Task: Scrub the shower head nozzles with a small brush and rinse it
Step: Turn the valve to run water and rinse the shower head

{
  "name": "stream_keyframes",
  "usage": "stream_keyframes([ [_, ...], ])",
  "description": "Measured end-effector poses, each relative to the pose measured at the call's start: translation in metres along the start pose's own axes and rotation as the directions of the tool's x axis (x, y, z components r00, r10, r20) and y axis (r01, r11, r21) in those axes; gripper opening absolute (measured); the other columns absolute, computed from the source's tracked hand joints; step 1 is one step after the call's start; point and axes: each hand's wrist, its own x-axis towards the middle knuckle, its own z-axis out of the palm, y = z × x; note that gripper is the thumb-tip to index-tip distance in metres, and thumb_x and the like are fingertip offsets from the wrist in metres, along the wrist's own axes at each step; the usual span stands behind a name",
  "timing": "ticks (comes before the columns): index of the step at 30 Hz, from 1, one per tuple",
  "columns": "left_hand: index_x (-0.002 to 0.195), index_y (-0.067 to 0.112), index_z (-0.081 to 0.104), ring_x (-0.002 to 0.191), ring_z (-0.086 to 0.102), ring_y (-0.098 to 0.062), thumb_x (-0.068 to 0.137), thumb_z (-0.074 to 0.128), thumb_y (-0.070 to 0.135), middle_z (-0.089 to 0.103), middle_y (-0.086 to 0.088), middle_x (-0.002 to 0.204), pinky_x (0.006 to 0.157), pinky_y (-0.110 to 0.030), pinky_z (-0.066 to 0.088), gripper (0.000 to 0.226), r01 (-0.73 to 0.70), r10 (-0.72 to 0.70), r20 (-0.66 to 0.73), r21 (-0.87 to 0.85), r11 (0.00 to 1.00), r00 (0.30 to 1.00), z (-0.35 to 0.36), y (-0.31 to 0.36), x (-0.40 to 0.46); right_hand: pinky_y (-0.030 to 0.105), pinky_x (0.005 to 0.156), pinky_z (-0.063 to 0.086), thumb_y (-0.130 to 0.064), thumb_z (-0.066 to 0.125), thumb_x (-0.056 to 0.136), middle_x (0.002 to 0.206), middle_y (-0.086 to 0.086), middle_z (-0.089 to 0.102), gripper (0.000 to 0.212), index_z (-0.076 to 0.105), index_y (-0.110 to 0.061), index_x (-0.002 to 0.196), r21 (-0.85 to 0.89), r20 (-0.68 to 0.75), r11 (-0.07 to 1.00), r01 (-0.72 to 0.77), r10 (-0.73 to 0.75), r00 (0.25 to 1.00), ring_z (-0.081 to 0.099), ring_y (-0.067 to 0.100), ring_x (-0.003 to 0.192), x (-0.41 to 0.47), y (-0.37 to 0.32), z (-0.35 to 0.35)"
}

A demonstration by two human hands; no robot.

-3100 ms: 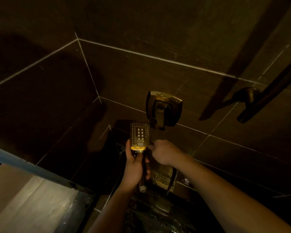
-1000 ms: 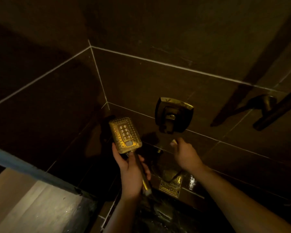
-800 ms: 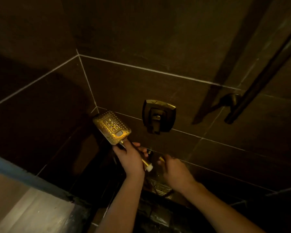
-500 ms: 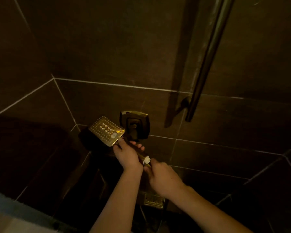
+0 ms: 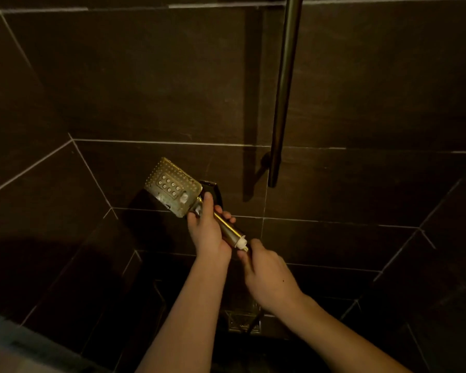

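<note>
Nearest the camera, two bare forearms rise from the bottom edge into a dim shower stall lined with dark tiles. The right hand [image 5: 268,275] is curled shut just below the threaded end of the shower head's handle, its fingertips touching or nearly touching the small white fitting [image 5: 240,242] there; in this poor light it seems to pinch something at that end, but what it holds cannot be made out. The left hand [image 5: 207,230] sits a little farther up and to the left, wrapped firmly around the golden handle [image 5: 228,227], thumb laid along the neck where the handle meets the head. Above and left of that hand the rectangular shower head [image 5: 172,187] is held in the air, tilted so its nozzle face points up toward the camera, rows of small dots around a block of larger pale nozzles. Directly behind the head, partly hidden by it and by the left thumb, a dark wall valve plate [image 5: 213,191] is mounted on the tile. Below the hands, low on the wall, a small metal fitting [image 5: 244,321] catches a faint gleam. Farther back and to the right, a dark vertical bar [image 5: 283,90] runs down the tiled wall [image 5: 145,76] and ends just above and to the right of the shower head.
</note>
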Motion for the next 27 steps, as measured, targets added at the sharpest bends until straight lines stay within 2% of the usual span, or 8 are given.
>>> stream_keyframes([
  [5,0.118,0.015,0.058,0.056,0.065,-0.012,0.095,0.071,0.028,0.062,-0.002,0.071,0.056,-0.031,0.055,0.029,-0.036,0.036,-0.009,0.037,0.999,0.999,0.003,0.004,-0.005,0.030,0.054,0.055,-0.040,0.042,0.101,0.077,-0.007,0.062,0.010,0.045,-0.031,0.106,0.014,0.009,1.000,-0.013,0.013,1.000,0.061,0.007,0.060,-0.004,0.001,-0.006],
  [7,0.120,0.018,0.057,0.058,0.066,-0.012,0.095,0.070,0.029,0.064,-0.001,0.072,0.058,-0.031,0.057,0.030,-0.020,0.021,-0.027,0.009,1.000,0.999,0.003,0.006,-0.007,0.033,0.056,0.057,-0.041,0.042,0.101,0.077,-0.006,0.062,0.011,0.045,-0.031,0.105,0.009,0.014,1.000,-0.020,0.020,1.000,0.062,0.008,0.061,-0.003,0.002,-0.009],
  [9,0.117,0.021,0.057,0.058,0.066,-0.012,0.096,0.069,0.030,0.064,-0.001,0.071,0.057,-0.032,0.058,0.026,0.016,-0.018,-0.039,-0.031,0.999,0.999,0.002,0.009,-0.008,0.028,0.054,0.055,-0.041,0.042,0.101,0.076,-0.007,0.062,0.009,0.044,-0.033,0.104,0.010,0.029,1.000,-0.025,0.024,0.999,0.062,0.007,0.062,-0.003,0.003,-0.013],
  [14,0.108,0.020,0.059,0.048,0.047,-0.009,0.096,0.065,0.022,0.052,0.005,0.060,0.047,-0.024,0.044,0.015,0.196,-0.186,0.074,-0.148,0.969,0.980,-0.006,0.011,0.000,0.028,0.056,0.055,-0.040,0.042,0.101,0.078,-0.008,0.061,0.014,0.045,-0.031,0.111,-0.008,0.053,1.000,0.027,-0.026,0.998,0.062,0.007,0.063,-0.006,0.001,-0.014],
  [16,0.102,0.021,0.063,0.048,0.043,-0.009,0.095,0.063,0.021,0.048,0.006,0.059,0.049,-0.024,0.040,0.007,0.220,-0.205,0.106,-0.165,0.961,0.973,-0.010,0.011,-0.001,0.031,0.057,0.056,-0.041,0.042,0.101,0.078,-0.007,0.061,0.017,0.046,-0.030,0.113,-0.004,0.058,1.000,0.031,-0.031,0.998,0.062,0.008,0.063,-0.007,0.003,-0.013],
  [21,0.105,0.018,0.069,0.050,0.041,-0.010,0.092,0.065,0.019,0.042,0.005,0.061,0.056,-0.027,0.038,0.013,0.305,-0.273,0.196,-0.158,0.939,0.942,-0.019,0.012,-0.002,0.029,0.055,0.054,-0.040,0.045,0.100,0.078,-0.008,0.062,0.019,0.048,-0.030,0.116,-0.008,0.069,0.999,0.054,-0.053,0.996,0.062,0.007,0.063,-0.008,0.007,-0.018],
  [23,0.087,0.017,0.066,0.049,0.038,-0.011,0.092,0.065,0.025,0.040,0.005,0.059,0.058,-0.028,0.037,0.010,0.323,-0.288,0.202,-0.165,0.932,0.936,-0.022,0.014,-0.004,0.032,0.059,0.056,-0.040,0.046,0.100,0.080,-0.008,0.062,0.019,0.049,-0.030,0.115,-0.037,0.075,0.997,0.067,-0.065,0.995,0.062,0.007,0.066,-0.008,0.008,-0.020],
  [27,0.059,0.022,0.044,0.046,0.031,-0.011,0.091,0.062,0.023,0.032,0.007,0.053,0.057,-0.029,0.033,0.037,0.328,-0.306,0.141,-0.175,0.928,0.942,-0.021,0.020,-0.012,0.033,0.061,0.058,-0.041,0.046,0.099,0.082,-0.008,0.062,0.020,0.049,-0.030,0.115,-0.140,0.078,0.984,0.110,-0.100,0.992,0.063,0.006,0.067,-0.010,0.009,-0.021],
])
